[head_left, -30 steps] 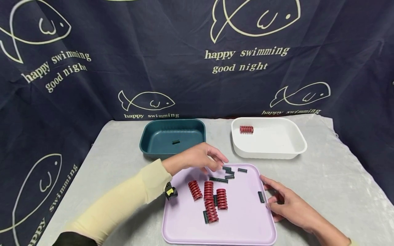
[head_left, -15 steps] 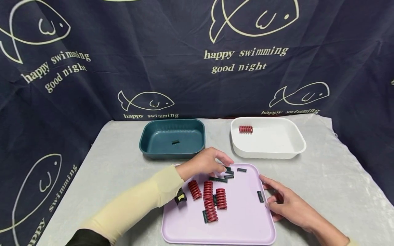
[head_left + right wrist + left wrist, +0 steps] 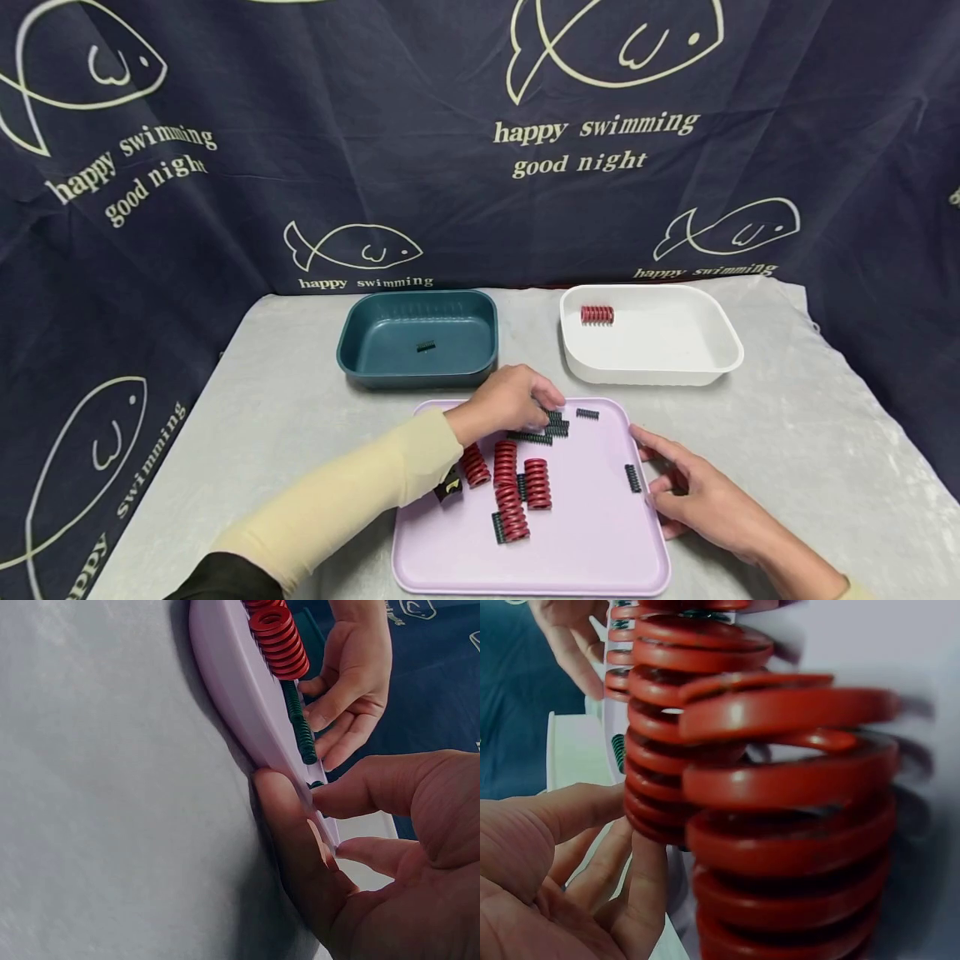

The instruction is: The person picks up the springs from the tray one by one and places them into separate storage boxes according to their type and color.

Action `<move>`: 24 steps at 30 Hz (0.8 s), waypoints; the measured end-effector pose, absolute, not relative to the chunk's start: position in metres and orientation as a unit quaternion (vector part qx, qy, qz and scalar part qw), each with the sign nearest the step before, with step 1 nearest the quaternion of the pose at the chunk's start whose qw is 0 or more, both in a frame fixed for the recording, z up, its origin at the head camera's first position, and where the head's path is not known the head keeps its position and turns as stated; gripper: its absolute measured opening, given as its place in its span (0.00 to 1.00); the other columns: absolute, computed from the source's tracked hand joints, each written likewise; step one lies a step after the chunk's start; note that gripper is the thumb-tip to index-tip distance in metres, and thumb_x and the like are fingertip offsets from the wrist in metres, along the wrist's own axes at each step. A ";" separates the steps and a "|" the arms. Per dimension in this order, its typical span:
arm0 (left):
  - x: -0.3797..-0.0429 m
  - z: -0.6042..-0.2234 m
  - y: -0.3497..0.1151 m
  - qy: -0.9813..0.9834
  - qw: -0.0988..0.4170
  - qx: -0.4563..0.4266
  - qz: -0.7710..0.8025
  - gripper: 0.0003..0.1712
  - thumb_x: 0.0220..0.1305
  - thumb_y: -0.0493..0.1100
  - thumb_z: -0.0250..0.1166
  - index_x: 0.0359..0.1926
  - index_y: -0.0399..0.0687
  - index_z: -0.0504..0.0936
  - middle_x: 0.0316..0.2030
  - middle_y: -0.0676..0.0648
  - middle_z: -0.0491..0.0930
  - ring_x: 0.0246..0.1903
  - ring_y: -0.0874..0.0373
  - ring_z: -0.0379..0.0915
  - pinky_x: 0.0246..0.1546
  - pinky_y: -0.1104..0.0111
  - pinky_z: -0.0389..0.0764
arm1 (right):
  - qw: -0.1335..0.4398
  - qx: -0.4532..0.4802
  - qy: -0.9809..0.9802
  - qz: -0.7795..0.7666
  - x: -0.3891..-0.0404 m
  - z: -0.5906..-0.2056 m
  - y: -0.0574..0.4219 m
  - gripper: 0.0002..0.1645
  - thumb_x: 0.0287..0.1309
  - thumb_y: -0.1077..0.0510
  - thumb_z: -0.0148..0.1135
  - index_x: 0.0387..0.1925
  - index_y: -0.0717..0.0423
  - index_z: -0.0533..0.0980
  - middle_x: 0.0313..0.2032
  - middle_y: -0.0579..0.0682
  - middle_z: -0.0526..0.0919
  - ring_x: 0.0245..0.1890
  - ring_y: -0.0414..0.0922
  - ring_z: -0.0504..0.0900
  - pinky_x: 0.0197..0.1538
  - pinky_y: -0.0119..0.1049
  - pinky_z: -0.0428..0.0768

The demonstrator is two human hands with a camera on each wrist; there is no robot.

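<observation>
My left hand [image 3: 513, 398] reaches over the far edge of the lilac tray [image 3: 592, 550], thumb and index finger apart beside a cluster of small dark green coil springs [image 3: 557, 429]. In the left wrist view, large red springs in front hide its fingertips. My right hand [image 3: 705, 496] grips the tray's right rim, also seen in the right wrist view, where its fingers [image 3: 375, 787] lie along the edge. One dark green spring [image 3: 633, 478] lies just inside that rim. Several thick red coil springs [image 3: 537, 483] lie mid-tray, with dark green springs partly under them.
Behind the tray stand a teal bin [image 3: 360, 367] with one small dark spring [image 3: 426, 346] and a white bin [image 3: 652, 375] with one red spring [image 3: 597, 315]. Another green spring [image 3: 587, 413] lies near the tray's far right corner. A navy fish-print cloth [image 3: 450, 167] hangs behind.
My left hand has moved right and slightly nearer, in among the green springs, and its thumb and index finger have come down over the cluster. My right hand stays on the rim.
</observation>
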State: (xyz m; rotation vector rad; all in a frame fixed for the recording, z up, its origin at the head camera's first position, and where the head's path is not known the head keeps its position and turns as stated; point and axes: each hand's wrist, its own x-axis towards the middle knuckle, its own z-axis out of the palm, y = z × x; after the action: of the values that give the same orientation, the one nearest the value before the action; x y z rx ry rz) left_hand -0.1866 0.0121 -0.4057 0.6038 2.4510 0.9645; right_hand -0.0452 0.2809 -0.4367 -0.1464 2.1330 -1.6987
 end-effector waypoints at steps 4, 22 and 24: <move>-0.185 -0.406 0.013 0.898 0.188 0.241 0.315 0.20 0.50 0.30 0.77 0.42 0.57 0.93 0.34 0.60 0.88 0.34 0.71 0.78 0.35 0.77 0.76 | 0.203 -0.052 0.764 -0.610 -0.045 -0.437 0.280 0.50 0.62 0.72 0.60 0.81 0.60 0.49 0.63 0.69 0.62 0.40 0.44 0.78 0.30 0.48 0.87; -0.180 -0.417 0.012 0.889 0.185 0.233 0.349 0.18 0.53 0.31 0.78 0.43 0.55 0.93 0.26 0.62 0.84 0.27 0.71 0.75 0.29 0.77 0.77 | 0.198 -0.056 0.763 -0.612 -0.045 -0.438 0.280 0.51 0.62 0.73 0.59 0.81 0.62 0.48 0.62 0.70 0.62 0.40 0.43 0.77 0.29 0.46 0.87; -0.180 -0.418 0.011 0.879 0.199 0.220 0.374 0.18 0.54 0.30 0.77 0.44 0.53 0.93 0.27 0.61 0.84 0.26 0.70 0.76 0.26 0.76 0.78 | 0.199 -0.056 0.763 -0.612 -0.045 -0.438 0.279 0.51 0.62 0.73 0.59 0.81 0.62 0.47 0.63 0.70 0.62 0.40 0.43 0.77 0.28 0.46 0.87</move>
State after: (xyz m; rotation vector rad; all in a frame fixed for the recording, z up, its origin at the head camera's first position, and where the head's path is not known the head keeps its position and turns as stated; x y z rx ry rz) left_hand -0.1802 0.0108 -0.4178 0.6142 2.4570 1.0457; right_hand -0.0446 0.2794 -0.4384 -0.1575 2.1347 -1.7131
